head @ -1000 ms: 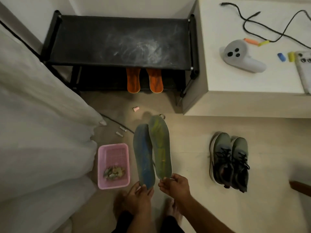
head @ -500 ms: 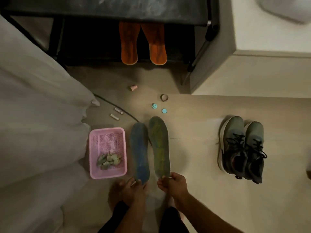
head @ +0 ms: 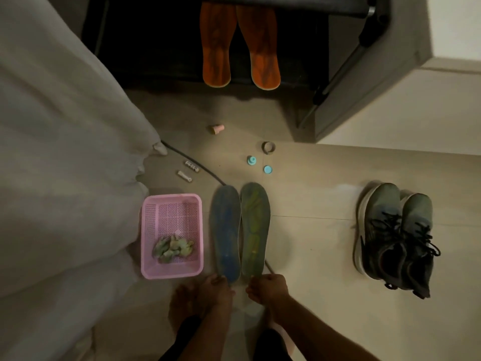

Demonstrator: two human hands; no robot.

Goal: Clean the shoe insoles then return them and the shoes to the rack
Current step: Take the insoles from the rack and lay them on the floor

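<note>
Left hand [head: 217, 287] pinches the blue insole [head: 226, 234], right hand [head: 268, 286] the green insole [head: 254, 230], apparently at the heels. Lay both flat ahead; cloth [head: 171, 248] lies left in the basket [head: 148, 230].

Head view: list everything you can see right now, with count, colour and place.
Insoles: two, blue and yellow-green, side by side on the floor, heel ends in the hands.
Orange insoles: two, on the rack's lower shelf.
Shoe rack: one, black, top.
Shoes: one pair, grey with black laces, floor at right.
Basket: one, pink, left of the insoles, holds a crumpled cloth.
Caps: two, light blue, floor.
Ring: one, brownish.
Cable: one, dark.
White fabric: left.
Cabinet: white, right.
Left hand: pinches blue insole.
Right hand: pinches yellow-green insole.
</note>
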